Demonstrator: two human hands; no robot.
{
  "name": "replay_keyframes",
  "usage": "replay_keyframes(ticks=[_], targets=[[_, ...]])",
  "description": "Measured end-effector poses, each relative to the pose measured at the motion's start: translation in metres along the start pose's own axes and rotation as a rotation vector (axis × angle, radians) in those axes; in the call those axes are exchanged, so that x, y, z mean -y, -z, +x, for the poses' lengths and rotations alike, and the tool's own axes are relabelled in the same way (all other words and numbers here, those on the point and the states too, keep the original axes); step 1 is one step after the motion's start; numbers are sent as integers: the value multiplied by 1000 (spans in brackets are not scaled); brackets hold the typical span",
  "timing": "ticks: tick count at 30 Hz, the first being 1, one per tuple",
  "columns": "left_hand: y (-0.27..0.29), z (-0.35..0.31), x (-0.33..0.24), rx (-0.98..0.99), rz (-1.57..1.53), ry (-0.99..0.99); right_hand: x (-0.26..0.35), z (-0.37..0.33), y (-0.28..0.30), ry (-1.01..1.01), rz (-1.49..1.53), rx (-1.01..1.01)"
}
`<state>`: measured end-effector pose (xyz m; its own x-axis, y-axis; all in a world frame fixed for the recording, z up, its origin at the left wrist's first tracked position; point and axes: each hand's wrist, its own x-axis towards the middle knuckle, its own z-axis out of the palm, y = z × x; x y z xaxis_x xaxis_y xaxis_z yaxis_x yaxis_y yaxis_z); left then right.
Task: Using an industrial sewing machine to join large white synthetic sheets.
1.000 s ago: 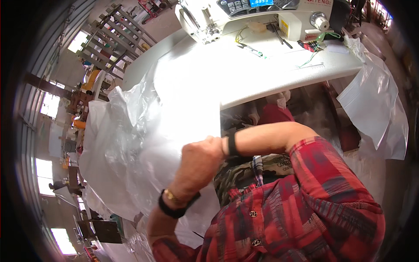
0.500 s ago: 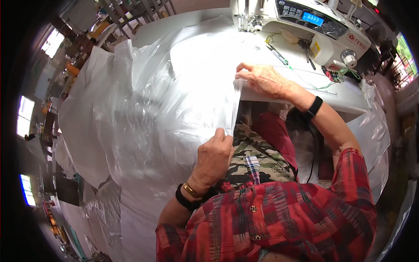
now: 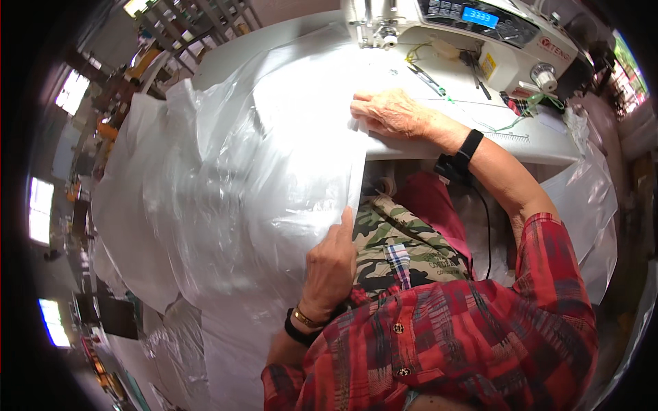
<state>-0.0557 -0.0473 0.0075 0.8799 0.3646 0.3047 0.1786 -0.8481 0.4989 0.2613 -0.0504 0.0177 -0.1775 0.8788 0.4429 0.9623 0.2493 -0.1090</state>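
In the head view, the plastic sheet [image 3: 205, 192], whitish & part see-through, lay over the L part of the table [image 3: 548, 149] and spilled off its front edge in big loose folds, down beside the person's lap. Its R side made a straight, doubled-looking strip running from the table's front edge toward the lap. R hand [image 3: 394, 115] was at the strip's upper end, just above that front edge, fingers bent & tips apparently pinching the plastic. L hand [image 3: 330, 267] was at the lower end, index straight along the strip, other fingers curled; couldn't tell if the thumb gripped from below. Sewing machine [image 3: 473, 34] stood along the table's back edge, its head near the sheet's upper R corner; a thin tool [image 3: 428, 81] lay in front of it, w/ a printed scale [image 3: 510, 137] nr the table's front R corner. Handling, my guess: sheet light, limp, slick, prob. easy to crease or tear, w/ the overhang tugging at it. Best hold = the doubled strip, both ends, lightly taut; mid-sheet would likely just bunch & slip.
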Motion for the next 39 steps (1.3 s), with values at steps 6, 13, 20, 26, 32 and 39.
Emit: replay_keyframes(ticks=[6,13,20,26,32,39], targets=[[-10,16,8,68,-71,-22,-2,-5,-6,-184,-9,-75],[-23,50,8,61,23,-112,-6,-10,-15,-339,-186,-225],[-24,104,14,3,79,-204,-4,-11,-16,-422,-231,-215],[-24,163,20,-48,177,-219,-4,-9,-16,-440,-184,-212],[-38,218,35,-82,227,-226,-9,-9,-15,-492,-161,-168],[-43,250,48,-64,276,-175,-10,-4,-16,-540,-47,-187]])
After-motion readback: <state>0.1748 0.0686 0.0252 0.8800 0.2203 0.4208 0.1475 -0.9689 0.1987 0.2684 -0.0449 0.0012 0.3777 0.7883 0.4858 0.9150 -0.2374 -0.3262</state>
